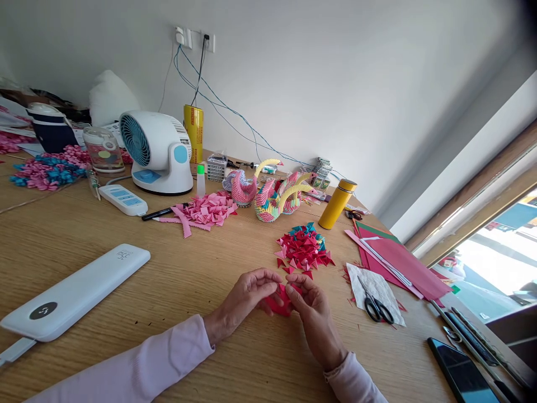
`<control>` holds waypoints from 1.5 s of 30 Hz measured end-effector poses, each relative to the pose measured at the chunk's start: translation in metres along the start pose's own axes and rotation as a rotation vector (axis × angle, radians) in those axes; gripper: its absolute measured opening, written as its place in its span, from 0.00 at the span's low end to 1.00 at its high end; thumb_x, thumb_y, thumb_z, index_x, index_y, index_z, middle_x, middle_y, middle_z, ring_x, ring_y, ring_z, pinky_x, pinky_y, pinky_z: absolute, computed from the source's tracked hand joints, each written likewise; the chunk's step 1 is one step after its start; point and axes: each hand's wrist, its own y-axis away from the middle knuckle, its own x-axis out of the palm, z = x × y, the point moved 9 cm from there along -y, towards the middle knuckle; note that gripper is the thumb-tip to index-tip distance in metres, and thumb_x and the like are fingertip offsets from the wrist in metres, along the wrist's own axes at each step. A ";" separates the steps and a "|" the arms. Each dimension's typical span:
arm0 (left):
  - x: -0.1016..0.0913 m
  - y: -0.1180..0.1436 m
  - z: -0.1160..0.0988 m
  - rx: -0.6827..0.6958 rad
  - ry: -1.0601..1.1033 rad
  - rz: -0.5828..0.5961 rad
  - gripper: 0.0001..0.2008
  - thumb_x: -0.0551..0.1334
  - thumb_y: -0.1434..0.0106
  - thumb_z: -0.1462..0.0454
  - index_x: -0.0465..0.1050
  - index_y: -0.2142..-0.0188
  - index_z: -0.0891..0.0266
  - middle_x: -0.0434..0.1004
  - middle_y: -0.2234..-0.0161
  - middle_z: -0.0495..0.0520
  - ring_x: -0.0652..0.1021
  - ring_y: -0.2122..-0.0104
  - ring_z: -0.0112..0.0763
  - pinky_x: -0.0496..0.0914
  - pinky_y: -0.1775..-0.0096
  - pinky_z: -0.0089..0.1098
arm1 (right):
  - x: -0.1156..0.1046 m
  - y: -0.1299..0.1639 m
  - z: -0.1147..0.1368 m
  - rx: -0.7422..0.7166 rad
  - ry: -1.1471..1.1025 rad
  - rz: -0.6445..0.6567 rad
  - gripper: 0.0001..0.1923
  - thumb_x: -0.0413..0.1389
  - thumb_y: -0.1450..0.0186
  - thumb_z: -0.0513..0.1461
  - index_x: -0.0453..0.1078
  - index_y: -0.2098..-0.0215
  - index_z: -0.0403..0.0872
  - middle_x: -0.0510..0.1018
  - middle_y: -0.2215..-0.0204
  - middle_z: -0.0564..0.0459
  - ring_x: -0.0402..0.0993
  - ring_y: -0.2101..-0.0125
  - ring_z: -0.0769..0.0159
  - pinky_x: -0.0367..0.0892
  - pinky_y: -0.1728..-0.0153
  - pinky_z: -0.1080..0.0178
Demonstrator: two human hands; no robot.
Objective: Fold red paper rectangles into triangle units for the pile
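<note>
A small piece of red paper (280, 304) is held low over the table between my two hands. My left hand (251, 291) pinches its left side, with fingers curled and thumb on top. On the other side my right hand (311, 313) grips the paper between thumb and fingers. Parts of the paper are hidden behind the fingers. Just beyond my fingertips lies a pile of folded paper triangles (302, 248), mostly red, with some pink and teal. Farther back stand folded-paper swans (268, 202) in pink, yellow and several other colours.
Black scissors (377, 308) rest on a white tissue (384, 288) to the right, near red paper sheets (413, 267). A yellow bottle (338, 204) stands behind. Pink paper pieces (212, 210), a fan (161, 154) and a power bank (79, 294) are leftward. A phone (461, 372) lies at lower right.
</note>
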 end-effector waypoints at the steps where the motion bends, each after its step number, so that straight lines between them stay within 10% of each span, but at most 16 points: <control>1: 0.001 0.000 0.000 0.010 -0.017 0.019 0.12 0.61 0.42 0.59 0.69 0.62 0.67 0.76 0.72 0.54 0.77 0.72 0.32 0.71 0.75 0.26 | 0.000 0.000 -0.001 0.001 -0.009 0.002 0.14 0.61 0.42 0.43 0.67 0.61 0.45 0.75 0.74 0.55 0.68 0.77 0.73 0.62 0.77 0.71; 45: 0.002 0.000 -0.003 0.092 -0.174 0.000 0.16 0.59 0.40 0.53 0.70 0.67 0.66 0.76 0.72 0.54 0.80 0.72 0.37 0.72 0.83 0.25 | -0.003 0.001 0.009 -0.135 0.377 -0.023 0.13 0.58 0.40 0.46 0.73 0.69 0.43 0.75 0.77 0.51 0.69 0.78 0.68 0.65 0.77 0.67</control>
